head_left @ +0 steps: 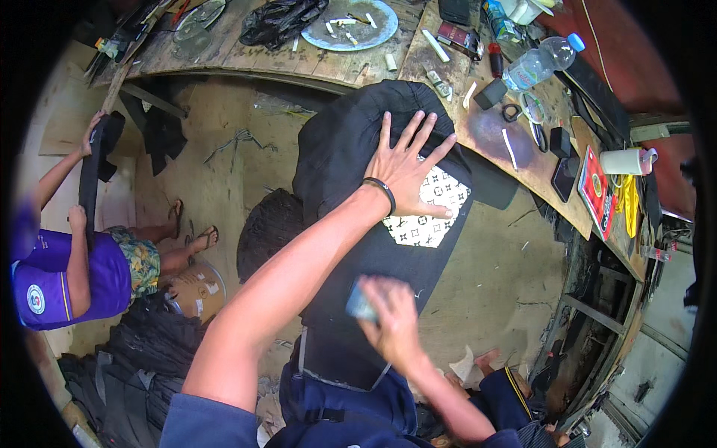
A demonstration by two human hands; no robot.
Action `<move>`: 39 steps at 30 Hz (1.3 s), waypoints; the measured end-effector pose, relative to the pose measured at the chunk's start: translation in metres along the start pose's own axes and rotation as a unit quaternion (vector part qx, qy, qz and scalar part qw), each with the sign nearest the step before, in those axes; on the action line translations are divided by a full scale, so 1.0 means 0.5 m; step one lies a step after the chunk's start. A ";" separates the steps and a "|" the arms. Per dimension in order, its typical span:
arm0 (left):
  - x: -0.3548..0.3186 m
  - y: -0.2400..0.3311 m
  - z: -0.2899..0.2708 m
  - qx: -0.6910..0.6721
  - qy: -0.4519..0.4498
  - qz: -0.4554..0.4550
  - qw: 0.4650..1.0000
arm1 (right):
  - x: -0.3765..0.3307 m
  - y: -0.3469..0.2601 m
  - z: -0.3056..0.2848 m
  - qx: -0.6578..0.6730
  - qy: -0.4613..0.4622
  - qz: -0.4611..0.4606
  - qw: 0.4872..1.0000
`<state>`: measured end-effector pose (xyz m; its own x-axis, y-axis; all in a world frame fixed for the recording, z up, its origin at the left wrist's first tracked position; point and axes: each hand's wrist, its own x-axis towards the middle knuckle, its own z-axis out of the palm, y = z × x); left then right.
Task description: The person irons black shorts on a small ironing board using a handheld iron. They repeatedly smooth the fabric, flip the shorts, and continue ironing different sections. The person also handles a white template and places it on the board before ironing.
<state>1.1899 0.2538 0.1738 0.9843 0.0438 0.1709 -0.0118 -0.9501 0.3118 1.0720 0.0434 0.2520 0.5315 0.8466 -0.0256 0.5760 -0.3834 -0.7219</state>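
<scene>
My left hand (pixel 407 168) lies flat with its fingers spread, pressing on black fabric (pixel 328 142) and on the edge of a white patterned piece (pixel 433 224) with dark motifs. Under that piece runs a long black panel (pixel 336 313) that reaches down to my lap. Over the panel, below the patterned piece, my right hand (pixel 392 317) is closed around a small blue-grey block (pixel 361 301). Motion blurs the hand and the block, so its exact kind and whether it touches the panel do not show.
Ahead, a worn wooden table (pixel 246 63) bears a round plate (pixel 373 30) with cigarette butts. To the right are a plastic bottle (pixel 541 63), a phone (pixel 565 179) and a white mug (pixel 627 162). At left a person in purple (pixel 89 269) holds a black strip (pixel 93 179); dark cloth (pixel 142 358) heaps below.
</scene>
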 end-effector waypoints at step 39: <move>-1.078 0.111 0.188 -0.492 -0.177 -0.413 0.746 | -0.328 -0.102 0.375 -0.015 0.157 0.015 0.987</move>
<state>0.6755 0.1486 0.0110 0.7097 0.2401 -0.6623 0.6724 0.0498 0.7385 0.8390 -0.0068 0.1636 0.7122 0.6805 0.1720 0.5722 -0.4210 -0.7038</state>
